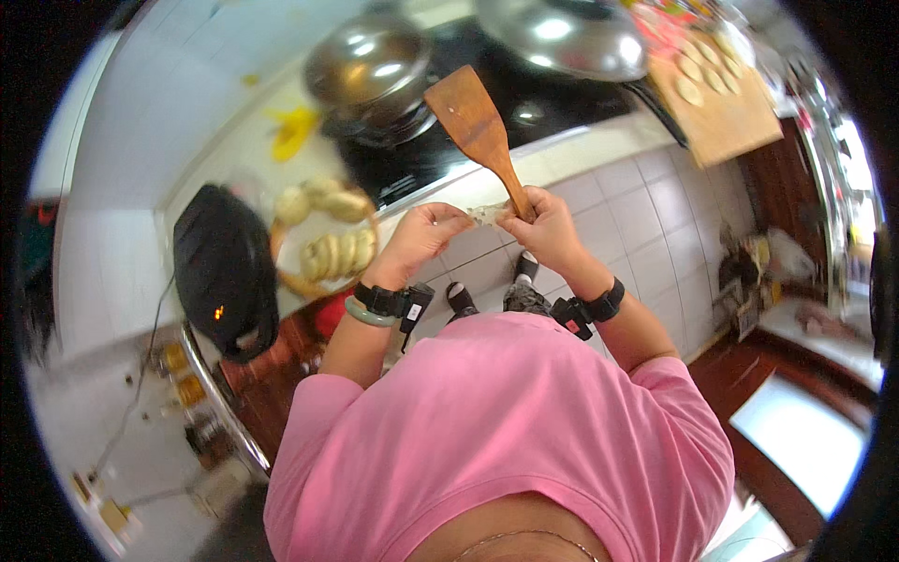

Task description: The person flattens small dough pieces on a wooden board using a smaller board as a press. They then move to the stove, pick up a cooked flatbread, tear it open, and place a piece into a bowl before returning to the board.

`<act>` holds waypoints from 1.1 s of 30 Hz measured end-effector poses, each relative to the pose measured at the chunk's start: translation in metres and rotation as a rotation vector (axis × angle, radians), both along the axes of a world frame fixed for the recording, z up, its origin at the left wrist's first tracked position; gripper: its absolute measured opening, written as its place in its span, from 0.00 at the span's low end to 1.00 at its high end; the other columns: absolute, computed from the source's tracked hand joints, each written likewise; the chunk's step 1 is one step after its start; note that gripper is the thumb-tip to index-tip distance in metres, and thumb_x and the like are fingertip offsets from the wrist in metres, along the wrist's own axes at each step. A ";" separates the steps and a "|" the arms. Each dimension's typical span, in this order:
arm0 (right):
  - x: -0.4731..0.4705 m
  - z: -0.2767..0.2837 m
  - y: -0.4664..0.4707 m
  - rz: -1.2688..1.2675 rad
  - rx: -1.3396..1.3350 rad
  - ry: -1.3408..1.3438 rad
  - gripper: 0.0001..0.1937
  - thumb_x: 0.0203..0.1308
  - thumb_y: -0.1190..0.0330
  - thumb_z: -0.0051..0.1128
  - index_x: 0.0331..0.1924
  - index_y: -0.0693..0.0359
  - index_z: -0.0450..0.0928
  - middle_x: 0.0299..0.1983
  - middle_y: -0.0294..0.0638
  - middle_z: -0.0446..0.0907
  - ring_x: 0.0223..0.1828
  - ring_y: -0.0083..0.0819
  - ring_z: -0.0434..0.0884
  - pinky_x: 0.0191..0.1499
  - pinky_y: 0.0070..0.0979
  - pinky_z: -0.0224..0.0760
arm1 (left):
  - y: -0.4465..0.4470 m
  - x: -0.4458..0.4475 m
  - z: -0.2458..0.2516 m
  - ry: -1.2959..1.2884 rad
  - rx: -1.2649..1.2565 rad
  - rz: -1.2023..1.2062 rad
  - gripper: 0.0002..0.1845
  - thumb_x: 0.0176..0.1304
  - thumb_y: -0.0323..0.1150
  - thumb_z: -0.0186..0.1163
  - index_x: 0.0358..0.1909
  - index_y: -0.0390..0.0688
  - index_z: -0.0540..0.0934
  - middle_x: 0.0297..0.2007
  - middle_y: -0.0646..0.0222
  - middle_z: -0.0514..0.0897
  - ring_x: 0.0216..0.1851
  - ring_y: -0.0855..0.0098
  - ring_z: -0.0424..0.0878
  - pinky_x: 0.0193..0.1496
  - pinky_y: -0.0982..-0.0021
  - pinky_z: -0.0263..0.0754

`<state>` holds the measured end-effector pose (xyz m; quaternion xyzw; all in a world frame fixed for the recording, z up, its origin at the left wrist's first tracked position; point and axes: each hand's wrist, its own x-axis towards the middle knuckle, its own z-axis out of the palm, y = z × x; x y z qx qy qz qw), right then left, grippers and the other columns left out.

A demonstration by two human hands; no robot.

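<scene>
My right hand (551, 235) grips the lower end of the handle of a wooden spatula (474, 123). Its flat blade points up and away, over the front of the black cooktop (590, 102). Between my two hands stretches a small, pale, see-through piece (486, 213), perhaps film; blur keeps me from telling. The thumb and fingers of my left hand (418, 242) pinch one end of it, and my right fingertips touch the other. Both hands are above the tiled floor, just in front of the counter edge.
A lidded metal pot (372, 63) and a large domed metal pan (569, 35) with a black handle stand on the cooktop. Shaped dough pieces (692, 91) lie on a wooden board (744, 133) at right. At left are a round tray (281, 246) of buns and a black appliance (225, 274).
</scene>
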<state>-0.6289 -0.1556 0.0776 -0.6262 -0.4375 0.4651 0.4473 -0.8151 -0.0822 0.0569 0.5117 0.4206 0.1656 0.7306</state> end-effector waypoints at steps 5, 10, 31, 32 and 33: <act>0.101 0.038 -0.073 -0.274 0.081 0.016 0.06 0.49 0.75 0.61 0.27 0.62 0.73 0.19 0.25 0.67 0.21 0.12 0.63 0.22 0.14 0.56 | -0.022 0.148 0.026 -0.200 -0.130 -0.351 0.08 0.61 0.37 0.56 0.34 0.43 0.75 0.20 0.79 0.73 0.15 0.87 0.64 0.14 0.85 0.53; 0.211 0.058 -0.204 -0.532 0.136 0.058 0.05 0.49 0.75 0.60 0.26 0.63 0.72 0.20 0.25 0.67 0.21 0.12 0.64 0.22 0.14 0.57 | -0.129 0.314 0.038 -0.405 -0.434 -0.574 0.07 0.65 0.36 0.51 0.36 0.44 0.72 0.22 0.75 0.73 0.15 0.84 0.66 0.14 0.84 0.55; 0.633 0.057 -0.486 -1.111 -0.134 -0.322 0.09 0.47 0.75 0.57 0.35 0.67 0.78 0.23 0.39 0.78 0.24 0.20 0.75 0.28 0.21 0.68 | -0.416 0.839 0.019 -0.227 -1.225 -0.968 0.16 0.66 0.33 0.36 0.44 0.34 0.71 0.40 0.64 0.77 0.38 0.70 0.75 0.46 0.69 0.72; 0.648 0.056 -0.478 -1.177 -0.107 -0.376 0.10 0.47 0.75 0.57 0.36 0.67 0.78 0.23 0.40 0.78 0.24 0.20 0.75 0.28 0.21 0.68 | -0.410 0.856 0.018 -0.280 -1.272 -0.995 0.16 0.66 0.33 0.36 0.44 0.34 0.71 0.40 0.64 0.77 0.38 0.70 0.75 0.46 0.69 0.72; 0.668 0.057 -0.477 -1.192 -0.127 -0.361 0.10 0.48 0.75 0.57 0.37 0.67 0.78 0.24 0.40 0.79 0.24 0.20 0.75 0.28 0.21 0.68 | -0.409 0.881 0.018 -0.235 -1.261 -0.994 0.16 0.66 0.33 0.36 0.43 0.34 0.71 0.40 0.64 0.77 0.38 0.70 0.74 0.46 0.69 0.72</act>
